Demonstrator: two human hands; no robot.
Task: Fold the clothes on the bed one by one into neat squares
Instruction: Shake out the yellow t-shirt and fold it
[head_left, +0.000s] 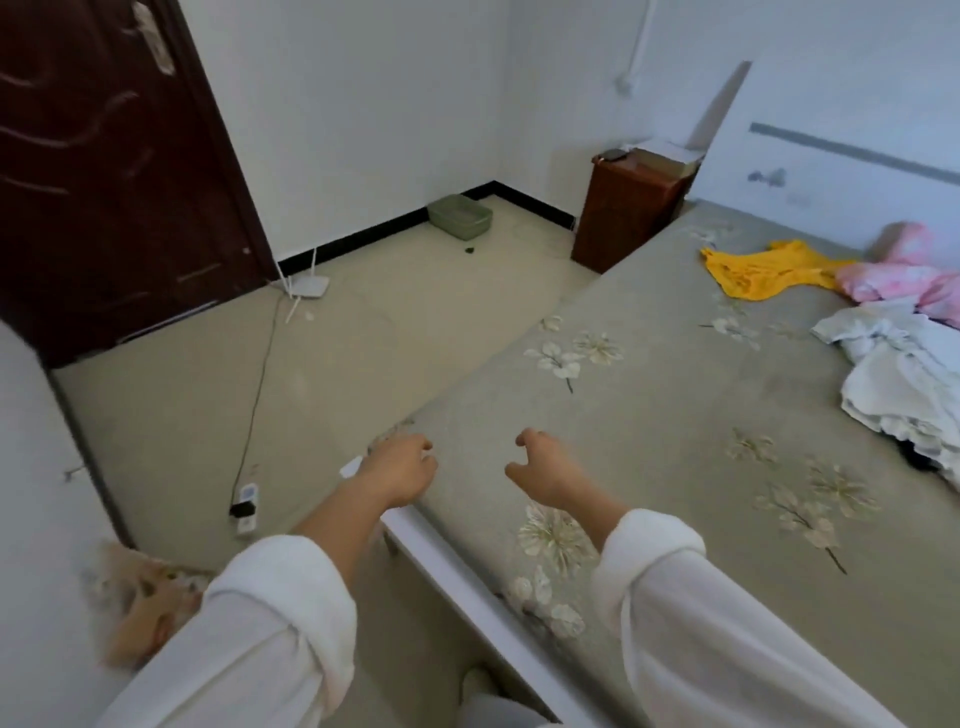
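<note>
Both arms reach forward, left hand (400, 470) and right hand (543, 470) loosely curled, empty.

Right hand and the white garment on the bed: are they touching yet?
Apart. The head view shows bare floral bedsheet between the right hand and the white garment.

Home bedroom. Bed (649, 405) with floral sheet; loose yellow garment (763, 273), pink garment (893, 275) and white garment (904, 374) lie toward its head end. Wooden nightstand (623, 218) just beside bed head. Dark wooden door (104, 182) across floor from bed; router (309, 286) and power strip (245, 506) on floor between.
</note>
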